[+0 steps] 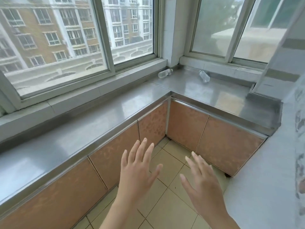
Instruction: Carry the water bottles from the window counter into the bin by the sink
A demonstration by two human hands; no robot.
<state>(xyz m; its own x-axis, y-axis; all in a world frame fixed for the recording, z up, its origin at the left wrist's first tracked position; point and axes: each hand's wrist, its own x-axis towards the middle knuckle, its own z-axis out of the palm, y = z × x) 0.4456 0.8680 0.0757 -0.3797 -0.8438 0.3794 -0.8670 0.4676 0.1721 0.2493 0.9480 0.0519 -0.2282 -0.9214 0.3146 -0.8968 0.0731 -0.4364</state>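
Two clear plastic water bottles lie on their sides in the far corner of the steel window counter. One bottle rests against the window ledge, its cap pointing right. The other bottle lies further right, under the second window. My left hand and my right hand are both held out over the floor with fingers spread and straight, holding nothing. Both hands are well short of the bottles. No bin or sink is in view.
The L-shaped counter runs along the windows and turns at the corner, with orange cabinet doors below. A white tiled wall closes in on the right. Beige floor tiles lie under my hands.
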